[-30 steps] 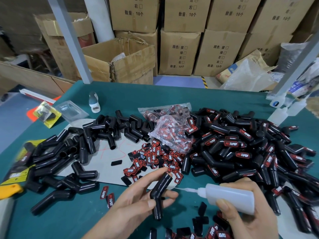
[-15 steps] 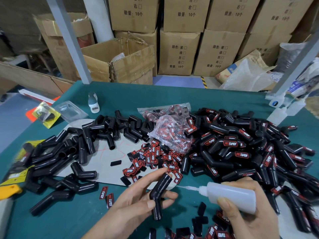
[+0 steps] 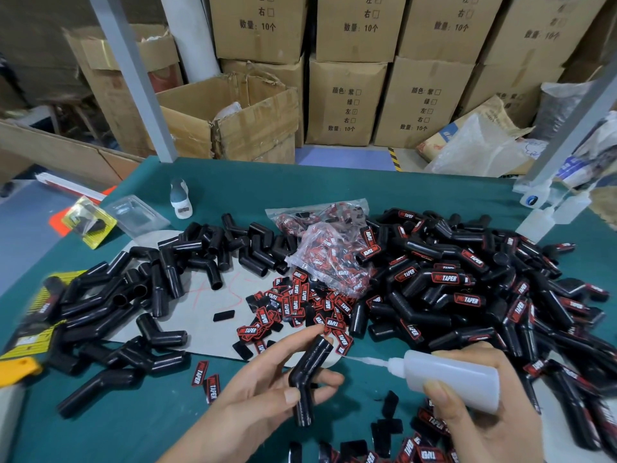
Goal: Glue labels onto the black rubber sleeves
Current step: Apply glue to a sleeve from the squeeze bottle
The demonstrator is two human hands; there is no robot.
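1. Across the lower two thirds of the frame, a green tabletop carries the work; stacked cardboard boxes fill the upper frame.
2. Right of centre: a large heap of labelled black sleeves.
3. Left of centre: unlabelled sleeves lying partly on a grey sheet.
4. Centre: a clear bag of labels, with loose red-and-black labels just below it.
5. Lower right: right hand, grip clamped on a white glue bottle, nozzle pointing left.
6. Lower centre: left hand, grip clamped on one bent black sleeve, held above the tabletop, thumb on its bend.
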